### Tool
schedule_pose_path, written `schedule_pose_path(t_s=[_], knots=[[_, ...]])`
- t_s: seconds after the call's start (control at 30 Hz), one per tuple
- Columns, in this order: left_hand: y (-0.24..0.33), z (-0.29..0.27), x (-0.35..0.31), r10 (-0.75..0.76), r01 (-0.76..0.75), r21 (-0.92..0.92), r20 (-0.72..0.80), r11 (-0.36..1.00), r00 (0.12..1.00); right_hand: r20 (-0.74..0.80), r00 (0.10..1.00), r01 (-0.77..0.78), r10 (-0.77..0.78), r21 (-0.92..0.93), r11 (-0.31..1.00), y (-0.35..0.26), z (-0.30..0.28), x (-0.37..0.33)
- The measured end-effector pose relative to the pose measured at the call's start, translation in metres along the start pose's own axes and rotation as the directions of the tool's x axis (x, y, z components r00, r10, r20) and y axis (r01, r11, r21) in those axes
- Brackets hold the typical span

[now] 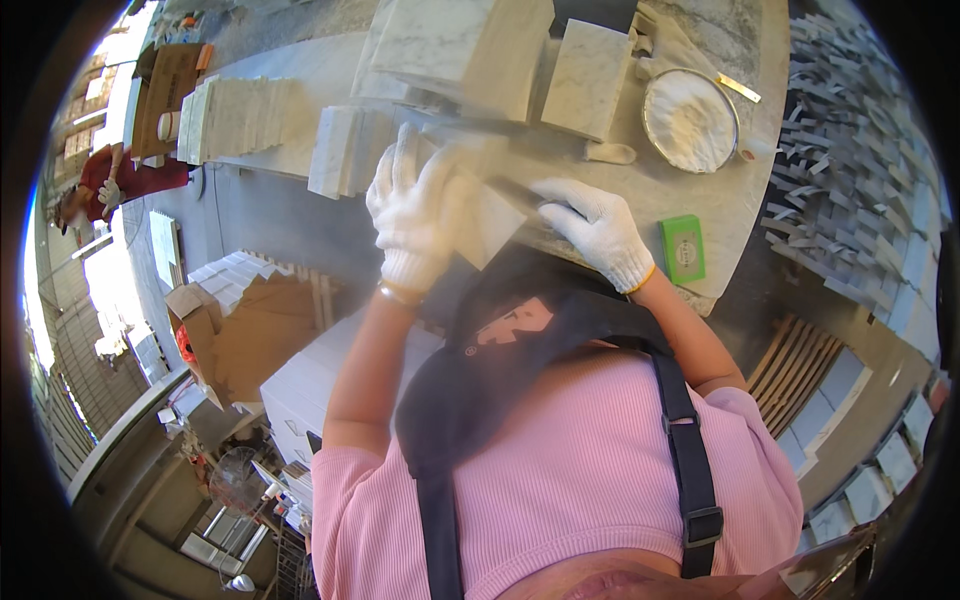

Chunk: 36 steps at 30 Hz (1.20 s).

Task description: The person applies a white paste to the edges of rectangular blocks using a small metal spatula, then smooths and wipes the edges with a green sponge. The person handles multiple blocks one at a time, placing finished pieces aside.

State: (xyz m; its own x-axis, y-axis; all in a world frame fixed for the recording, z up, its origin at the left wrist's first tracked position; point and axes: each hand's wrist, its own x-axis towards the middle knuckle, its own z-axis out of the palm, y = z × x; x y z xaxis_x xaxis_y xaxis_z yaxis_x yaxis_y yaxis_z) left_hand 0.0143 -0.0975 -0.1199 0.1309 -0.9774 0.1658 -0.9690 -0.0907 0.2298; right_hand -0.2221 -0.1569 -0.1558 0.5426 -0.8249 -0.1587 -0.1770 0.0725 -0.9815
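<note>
My left hand (410, 225), in a white knit glove, grips a white tile (490, 228) that tilts over the near edge of the work table (650, 195). Its fingers point up and away, and the tile's far part is smeared by motion. Also gloved in white, my right hand (598, 230) is beside the tile with its thumb and forefinger bent toward it. A thin dark streak runs between those fingers and the tile, too blurred to name. Right of this hand lies a green box (682, 248). A round bowl of white powder (690, 120) stands farther back.
Stacked marble tiles (450, 50) and a single slab (590, 80) fill the table's far side. More tiles stand in rows at the left (240, 120). An open cardboard box (250, 330) is at lower left. Another person (120, 185) is at far left; piled strips (860, 150) lie right.
</note>
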Motion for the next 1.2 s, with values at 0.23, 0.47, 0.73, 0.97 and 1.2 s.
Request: schedule_pose_path(t_s=[0.23,0.47,0.73,0.97,1.2], knots=[[-0.004,0.003,-0.002,0.012,-0.012,0.023,0.005,1.0,1.0,-0.063,0.966,0.191,-0.25,-0.478,0.858,-0.023,-0.001,-0.019],[-0.006,0.006,-0.001,0.023,-0.023,-0.002,-0.075,1.0,0.997,-0.038,0.938,0.257,-0.344,-0.589,0.766,-0.025,0.007,-0.022],[-0.008,0.006,-0.003,0.022,-0.022,0.034,-0.02,0.999,1.0,-0.017,0.918,0.303,-0.396,-0.615,0.728,-0.019,0.008,-0.022],[-0.006,0.003,-0.002,0.014,-0.013,0.019,-0.015,1.0,1.0,0.041,0.917,0.338,-0.397,-0.609,0.718,-0.02,0.005,-0.021],[-0.001,0.002,0.0,0.0,0.0,0.003,-0.012,1.0,1.0,0.135,0.918,0.374,-0.374,-0.611,0.697,0.003,0.015,-0.011]])
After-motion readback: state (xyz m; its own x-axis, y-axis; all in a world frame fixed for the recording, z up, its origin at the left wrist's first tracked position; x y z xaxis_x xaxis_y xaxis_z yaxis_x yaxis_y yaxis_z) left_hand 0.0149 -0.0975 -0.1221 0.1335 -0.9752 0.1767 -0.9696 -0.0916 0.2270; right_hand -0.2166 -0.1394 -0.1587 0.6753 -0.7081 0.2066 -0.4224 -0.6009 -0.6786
